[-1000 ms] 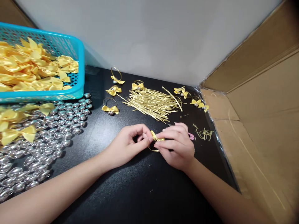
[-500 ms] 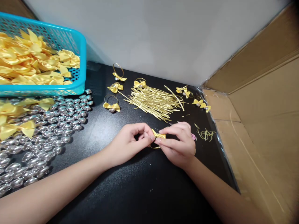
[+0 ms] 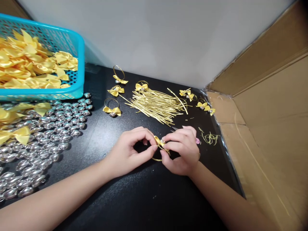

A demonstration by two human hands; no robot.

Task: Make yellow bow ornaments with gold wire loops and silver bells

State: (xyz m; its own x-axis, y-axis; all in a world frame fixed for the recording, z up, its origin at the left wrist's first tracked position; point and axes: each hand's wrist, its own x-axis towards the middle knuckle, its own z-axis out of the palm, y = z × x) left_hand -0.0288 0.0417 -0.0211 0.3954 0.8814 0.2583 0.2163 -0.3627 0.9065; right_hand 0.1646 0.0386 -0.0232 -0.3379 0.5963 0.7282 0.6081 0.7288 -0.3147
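Observation:
My left hand (image 3: 131, 150) and my right hand (image 3: 183, 149) meet over the black table (image 3: 144, 192), fingertips pinched together. Between them is a small yellow ribbon bow (image 3: 159, 141) with a silver bead and a thin gold wire loop (image 3: 157, 158) hanging below it. Both hands grip this piece, the left from the left side, the right from the right. A pink-handled tool (image 3: 197, 140) peeks out behind my right hand.
A pile of gold wire ties (image 3: 156, 105) lies behind the hands, with finished bow rings (image 3: 112, 109) around it. Silver beads (image 3: 48, 138) spread at the left, with loose yellow bows (image 3: 14, 134). A turquoise basket (image 3: 74, 93) holds several bows. A cardboard box (image 3: 264, 128) stands at the right.
The bow has tilted between my fingers and the wire loop now hangs lower. My right hand's fingers have curled further under it. The camera view shifted slightly.

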